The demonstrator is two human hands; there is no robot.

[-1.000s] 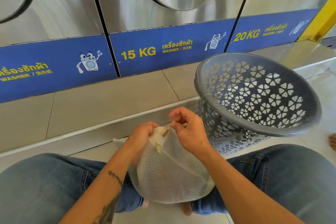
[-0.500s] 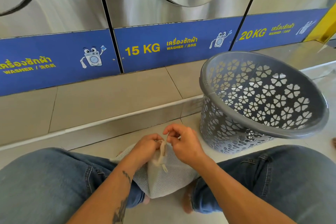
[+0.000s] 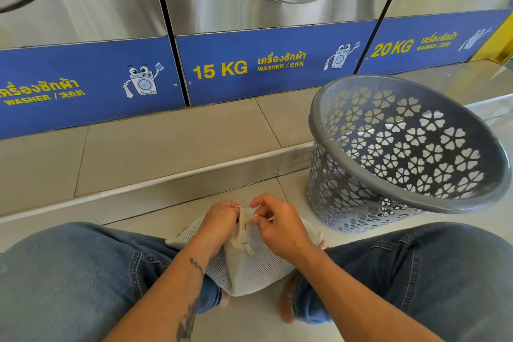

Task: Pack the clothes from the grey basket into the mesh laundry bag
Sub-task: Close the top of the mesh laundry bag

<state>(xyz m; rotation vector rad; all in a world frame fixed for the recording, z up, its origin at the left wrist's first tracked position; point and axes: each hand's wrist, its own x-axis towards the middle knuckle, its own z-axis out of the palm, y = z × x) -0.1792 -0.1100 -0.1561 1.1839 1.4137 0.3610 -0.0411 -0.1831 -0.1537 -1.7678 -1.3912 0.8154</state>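
Mesh laundry bag [image 3: 249,272]: lying between the knees, directly under both hands.
Left hand [image 3: 219,221]: gripping the bag's gathered top.
Right hand [image 3: 280,226]: pinching its drawstring [image 3: 247,233].
Grey basket [image 3: 402,153]: standing tilted, right of the bag.

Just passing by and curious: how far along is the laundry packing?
Nearly done, it seems. The grey basket shows no clothes through its opening. The mesh laundry bag bulges between the knees. Left hand and right hand work the drawstring at its mouth; only closing looks left.
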